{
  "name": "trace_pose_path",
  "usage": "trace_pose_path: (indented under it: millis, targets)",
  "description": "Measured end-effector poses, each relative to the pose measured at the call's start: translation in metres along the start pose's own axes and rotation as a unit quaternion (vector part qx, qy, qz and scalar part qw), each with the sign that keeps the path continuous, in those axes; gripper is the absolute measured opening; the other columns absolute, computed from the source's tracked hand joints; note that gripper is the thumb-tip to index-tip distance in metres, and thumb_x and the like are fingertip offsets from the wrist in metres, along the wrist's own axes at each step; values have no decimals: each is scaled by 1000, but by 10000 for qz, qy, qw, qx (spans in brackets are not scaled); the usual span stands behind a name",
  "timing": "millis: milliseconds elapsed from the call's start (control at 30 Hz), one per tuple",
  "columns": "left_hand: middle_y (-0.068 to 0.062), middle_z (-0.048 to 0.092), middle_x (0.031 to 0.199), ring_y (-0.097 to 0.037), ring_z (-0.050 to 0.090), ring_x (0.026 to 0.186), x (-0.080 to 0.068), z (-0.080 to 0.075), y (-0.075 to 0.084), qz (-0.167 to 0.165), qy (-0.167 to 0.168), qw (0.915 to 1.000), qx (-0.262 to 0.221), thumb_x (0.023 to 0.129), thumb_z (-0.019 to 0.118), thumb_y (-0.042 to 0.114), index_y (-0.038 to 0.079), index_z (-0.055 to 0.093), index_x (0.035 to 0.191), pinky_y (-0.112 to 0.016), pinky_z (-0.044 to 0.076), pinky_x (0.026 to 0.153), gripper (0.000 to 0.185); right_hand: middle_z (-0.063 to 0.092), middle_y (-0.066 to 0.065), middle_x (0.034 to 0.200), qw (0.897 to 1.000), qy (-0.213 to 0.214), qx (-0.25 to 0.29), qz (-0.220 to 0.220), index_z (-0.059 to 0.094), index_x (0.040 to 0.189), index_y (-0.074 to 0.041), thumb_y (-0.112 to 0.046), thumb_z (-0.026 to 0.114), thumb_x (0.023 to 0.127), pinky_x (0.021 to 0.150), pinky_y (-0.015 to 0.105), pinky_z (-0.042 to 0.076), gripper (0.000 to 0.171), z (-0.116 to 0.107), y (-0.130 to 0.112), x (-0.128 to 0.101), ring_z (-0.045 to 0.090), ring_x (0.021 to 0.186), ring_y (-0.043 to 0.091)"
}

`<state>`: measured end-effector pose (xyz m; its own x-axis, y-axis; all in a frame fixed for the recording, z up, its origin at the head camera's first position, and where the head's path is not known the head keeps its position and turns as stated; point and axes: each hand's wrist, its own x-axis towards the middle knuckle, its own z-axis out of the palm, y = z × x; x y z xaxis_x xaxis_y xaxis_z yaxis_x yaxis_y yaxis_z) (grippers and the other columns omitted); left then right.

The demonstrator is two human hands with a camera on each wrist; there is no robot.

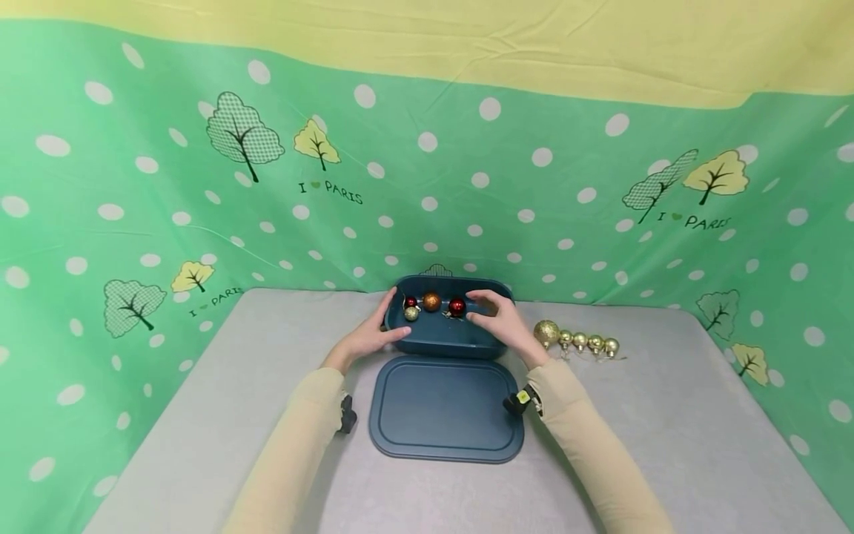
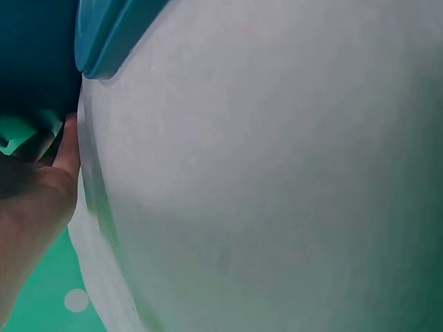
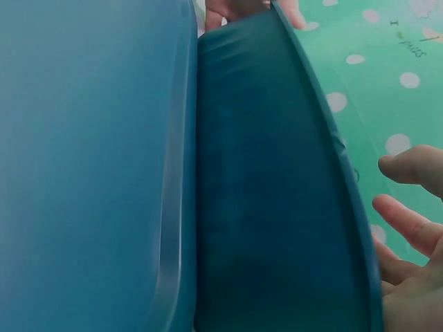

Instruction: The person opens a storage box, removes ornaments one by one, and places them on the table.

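A dark teal box [image 1: 447, 345] stands at the back middle of the grey table [image 1: 667, 415]. Inside it lie two red baubles [image 1: 457, 306], an orange one [image 1: 431, 301] and a small gold one [image 1: 411, 314]. My left hand [image 1: 388, 319] grips the box's left end, fingers over the rim and thumb on the front wall. My right hand [image 1: 483, 310] hovers over the right rim with its fingers spread and holds nothing. The right wrist view shows the box wall [image 3: 270, 194] and those loose fingers [image 3: 408, 223] beyond the rim. The left wrist view shows my palm [image 2: 31, 200] against the box [image 2: 34, 62].
The flat teal lid [image 1: 445, 408] lies on the table just in front of the box. To the box's right sit a glittery gold ball [image 1: 546, 333] and a row of small gold baubles [image 1: 587, 342]. A green dotted curtain [image 1: 133, 185] surrounds the table.
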<state>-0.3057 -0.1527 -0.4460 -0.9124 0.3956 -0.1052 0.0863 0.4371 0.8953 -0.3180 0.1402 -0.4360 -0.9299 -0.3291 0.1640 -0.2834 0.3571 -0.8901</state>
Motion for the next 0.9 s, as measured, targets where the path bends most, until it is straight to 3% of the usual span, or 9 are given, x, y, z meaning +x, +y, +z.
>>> trace_pose_path:
  millis: [200, 300, 900]
  targets:
    - [-10, -9, 161, -37, 0, 144, 15, 4, -27, 11, 131, 9999, -30, 97, 61, 26, 26, -7, 156, -57, 9, 112, 90, 50, 21, 136, 9999, -38, -62, 111, 52, 133, 5, -6, 63, 93, 102, 49, 39, 43, 5, 3, 12, 43, 126, 41]
    - [-8, -7, 161, -36, 2, 144, 18, 6, -32, 51, 228, 9997, 27, 97, 61, 27, 29, -6, 156, -57, 10, 113, 89, 50, 20, 135, 9996, -63, -77, 247, 52, 134, 4, -7, 63, 93, 102, 49, 39, 43, 7, 6, 18, 43, 127, 40]
    - [-10, -4, 161, -33, 1, 145, 15, 6, -29, 174, 265, 9995, -60, 95, 62, 26, 26, -4, 157, -55, 7, 113, 90, 50, 20, 136, 9979, -231, -146, 591, 51, 135, 3, -7, 65, 91, 97, 49, 43, 47, 20, 19, 40, 46, 124, 36]
